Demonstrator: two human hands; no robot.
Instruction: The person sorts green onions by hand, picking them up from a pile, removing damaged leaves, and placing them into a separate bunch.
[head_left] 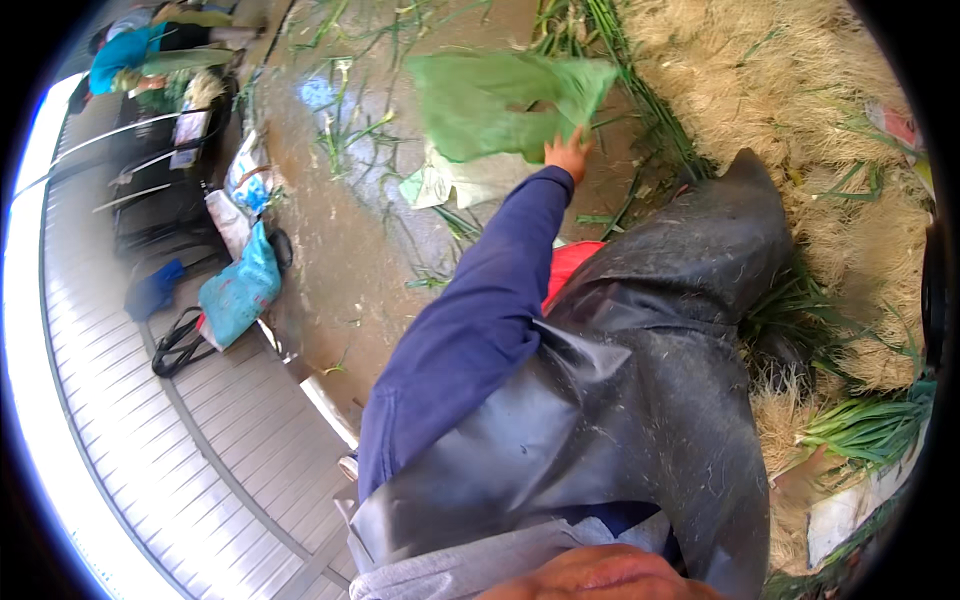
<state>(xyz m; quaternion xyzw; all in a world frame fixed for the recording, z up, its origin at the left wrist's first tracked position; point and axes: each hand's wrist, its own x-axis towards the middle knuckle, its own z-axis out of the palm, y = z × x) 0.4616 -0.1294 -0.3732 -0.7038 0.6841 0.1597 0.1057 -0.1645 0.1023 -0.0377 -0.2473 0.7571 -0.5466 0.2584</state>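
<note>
Currently green sheet [470,105]: it is spreading out loosely over the far part of the wet floor [335,265], just left of the long leaves [650,95].
Left hand [568,155]: its fingers are bending partly closed at the near right edge of the sheet and look to be pinching it.
Right hand: it is not showing, so whether it is holding anything cannot be told.
Sheet step: the person seems to be lifting or laying out the sheet.
Sheet's next move: it is probably calling for a steady hold on that edge.
Pale sack [480,182]: it is lying partly under the sheet, perhaps getting in its way.
Dark apron [640,400]: it is covering much of the near middle.
Root pile [770,60]: pale roots are filling the right side.
Turquoise bag [243,285]: it is resting on the left.
Co-worker [125,60]: this person is bending, far left.
</note>
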